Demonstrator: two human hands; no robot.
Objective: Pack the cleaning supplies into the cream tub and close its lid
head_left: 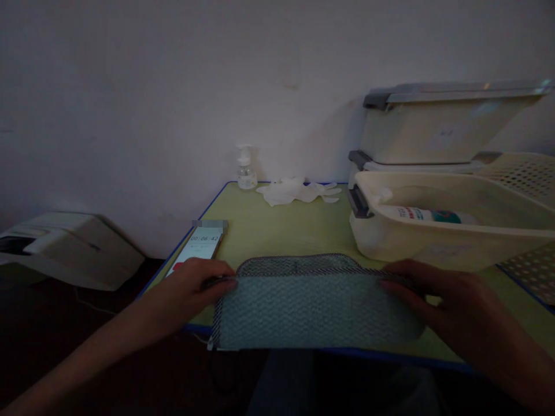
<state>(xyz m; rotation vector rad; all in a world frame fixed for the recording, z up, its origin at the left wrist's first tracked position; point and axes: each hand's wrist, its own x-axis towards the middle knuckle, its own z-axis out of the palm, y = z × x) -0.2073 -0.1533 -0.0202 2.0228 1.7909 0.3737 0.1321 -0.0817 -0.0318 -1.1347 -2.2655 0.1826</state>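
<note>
A teal textured cloth (312,309) with black-and-white striped edging is held over the near edge of the green table (281,228). It looks folded, its striped borders running along the top and down the left side. My left hand (195,286) pinches the upper left corner between thumb and fingers. At the upper right corner, my right hand (446,294) grips the cloth the same way. Just beyond my left hand lies a phone (199,245) with a timer on its screen, its lower part hidden by the hand.
By the wall stand a clear pump bottle (247,175) and white gloves (295,192). To the right, a cream bin (455,245) contains a white-and-teal bottle (427,215). Lidded boxes (433,133) are stacked behind it. A white appliance-like box (93,254) sits left of the table.
</note>
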